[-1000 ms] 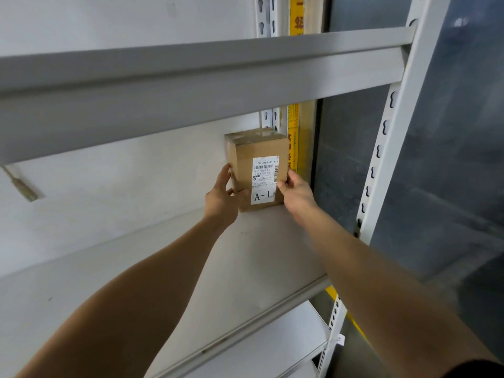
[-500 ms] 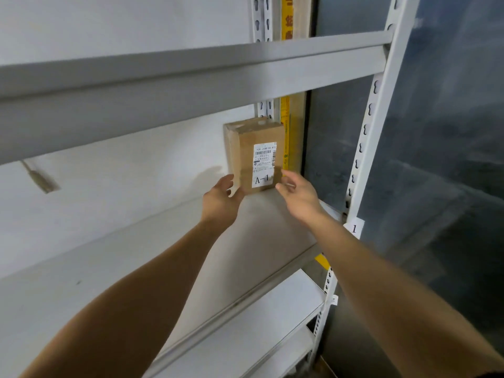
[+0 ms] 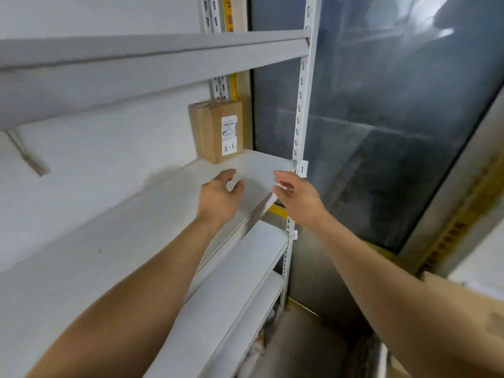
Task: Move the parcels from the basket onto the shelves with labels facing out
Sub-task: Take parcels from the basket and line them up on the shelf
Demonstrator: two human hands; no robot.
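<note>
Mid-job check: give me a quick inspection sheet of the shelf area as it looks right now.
Surface: white shelf, bare apart from one parcel.
Job's things: cardboard parcel upright at the back right corner, label marked A-1 facing out.
Clutter: nothing seen.
Grippers: left hand and right hand open, empty, clear of the parcel.
Cables: nothing seen.
Surroundings: slotted upright with tag reading 1; lower shelves below; basket not in view.

Parcel label fine print too blurry.

We read "A-1" on the parcel's white label at twelve o'clock; a tag on the upright at one o'clock reads "1".
</note>
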